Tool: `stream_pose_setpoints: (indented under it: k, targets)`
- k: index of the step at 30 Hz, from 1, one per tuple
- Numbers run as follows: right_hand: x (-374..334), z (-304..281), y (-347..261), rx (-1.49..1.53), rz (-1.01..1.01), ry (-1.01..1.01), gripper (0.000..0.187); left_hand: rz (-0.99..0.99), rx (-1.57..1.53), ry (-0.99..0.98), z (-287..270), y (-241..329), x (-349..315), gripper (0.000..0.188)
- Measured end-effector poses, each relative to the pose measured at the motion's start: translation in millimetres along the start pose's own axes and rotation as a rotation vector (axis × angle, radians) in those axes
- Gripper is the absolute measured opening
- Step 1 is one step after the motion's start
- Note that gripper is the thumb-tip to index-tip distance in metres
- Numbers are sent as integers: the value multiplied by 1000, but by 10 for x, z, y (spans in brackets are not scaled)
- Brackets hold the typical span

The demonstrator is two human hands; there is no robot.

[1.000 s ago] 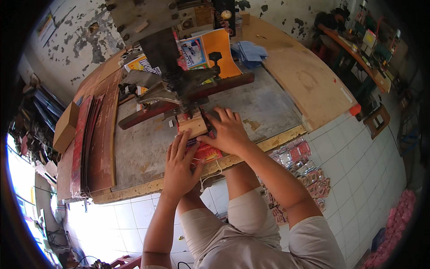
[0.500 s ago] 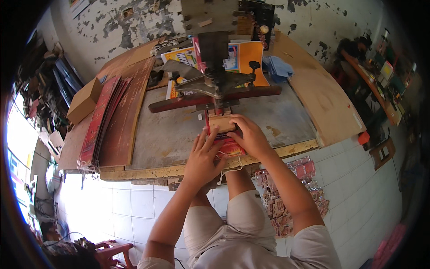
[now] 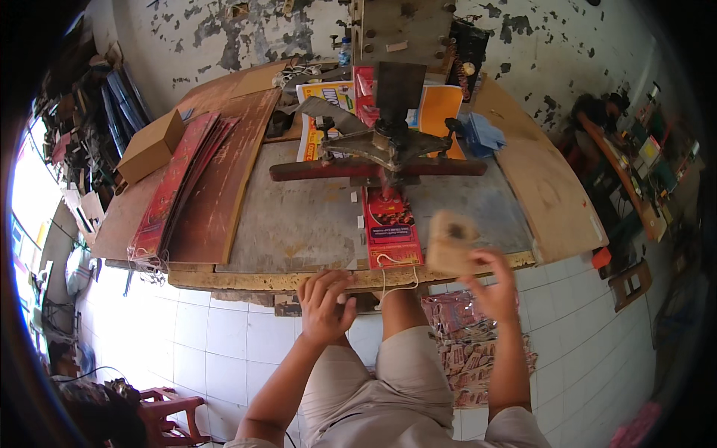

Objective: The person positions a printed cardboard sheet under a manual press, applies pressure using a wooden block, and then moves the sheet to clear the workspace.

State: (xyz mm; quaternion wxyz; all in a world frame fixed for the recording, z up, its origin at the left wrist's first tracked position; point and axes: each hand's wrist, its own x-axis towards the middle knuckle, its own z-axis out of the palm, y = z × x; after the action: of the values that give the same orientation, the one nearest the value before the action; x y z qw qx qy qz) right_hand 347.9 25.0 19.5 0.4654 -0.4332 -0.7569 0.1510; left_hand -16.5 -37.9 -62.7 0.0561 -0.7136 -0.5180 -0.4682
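Note:
A light wooden block (image 3: 449,240) with a dark mark in its middle is in my right hand (image 3: 494,287), pinched by its near edge and held just right of the red printed sheet. The red printed sheet (image 3: 390,240) lies on the metal table top, its far end beneath the press. From its near end a white cord (image 3: 385,282) loops over the table edge. My left hand (image 3: 326,305) is at the front edge, left of the sheet, with loosely bent fingers and nothing seen in them.
A dark screw press (image 3: 385,145) with a long red crossbar (image 3: 448,167) stands over the table. Red printed strips (image 3: 175,183) and a cardboard box (image 3: 151,147) lie at the left. Bundles of packed goods (image 3: 478,351) cover floor at the right. Another person (image 3: 597,112) sits far right.
My right hand has lifted the wooden block off the red sheet and carried it right. My left hand has drawn back to the table's edge, leaving the sheet uncovered.

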Motion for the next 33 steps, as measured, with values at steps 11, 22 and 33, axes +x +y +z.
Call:
stream_pose_setpoints:
  k: [11,22,33]
  targets:
    - [135,-1628,2346,-436,389,477,42,-28,328,92,505,-293,-536,60]
    - [9,-1558,2513,-457,366,501,55,9,387,106,452,-346,-556,53]
    - [16,-1534,2395,-432,400,499,57,7,361,133,490,-349,-557,52]
